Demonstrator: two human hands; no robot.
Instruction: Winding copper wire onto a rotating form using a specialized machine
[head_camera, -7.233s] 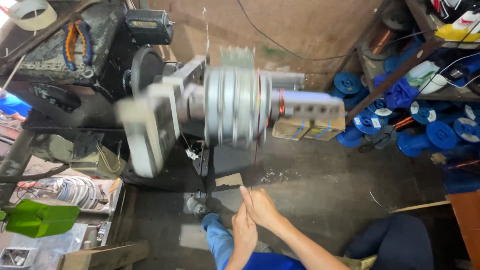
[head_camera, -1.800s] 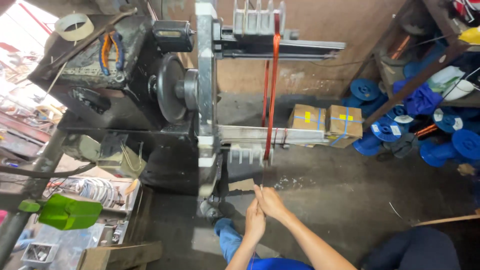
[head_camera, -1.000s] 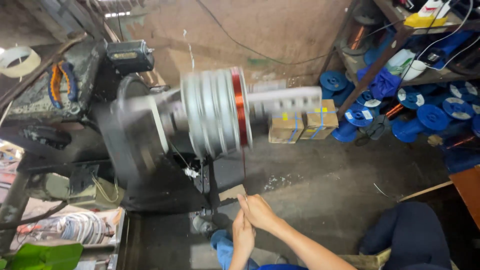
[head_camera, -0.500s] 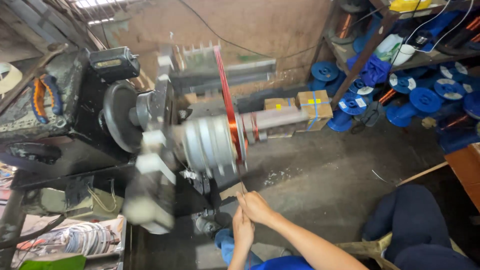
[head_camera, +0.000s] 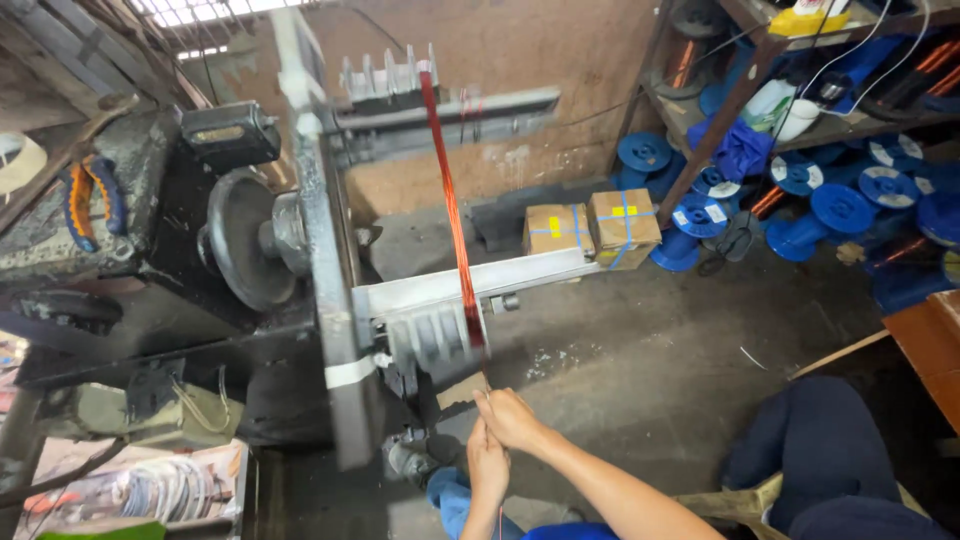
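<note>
The right hand (head_camera: 512, 418) and the left hand (head_camera: 488, 465) sit close together at the near middle of the view, one just behind the other, both pinched on a thin copper wire (head_camera: 478, 388) that rises from the fingers to the winding frame (head_camera: 440, 320) just beyond them. The same wire shows as a fine reddish line dropping below the left hand.

To feed it well, the pinch likely wants to be light and even, so the strand slides through the fingers under steady tension and lands in one slot rather than straying into the next.

On the frame, the turns already laid form a narrow, glossy, orange-red coil band (head_camera: 448, 205), stretched straight between a near grey comb of slots and a far one. The frame's arms are flat, dull metal bars; left of them sits a dark, round wheel (head_camera: 245, 240) on a grimy black machine body.

Farther right, two taped cardboard boxes (head_camera: 592, 226) rest on the dusty concrete floor (head_camera: 640, 350), beside blue plastic spools (head_camera: 840, 205).
</note>
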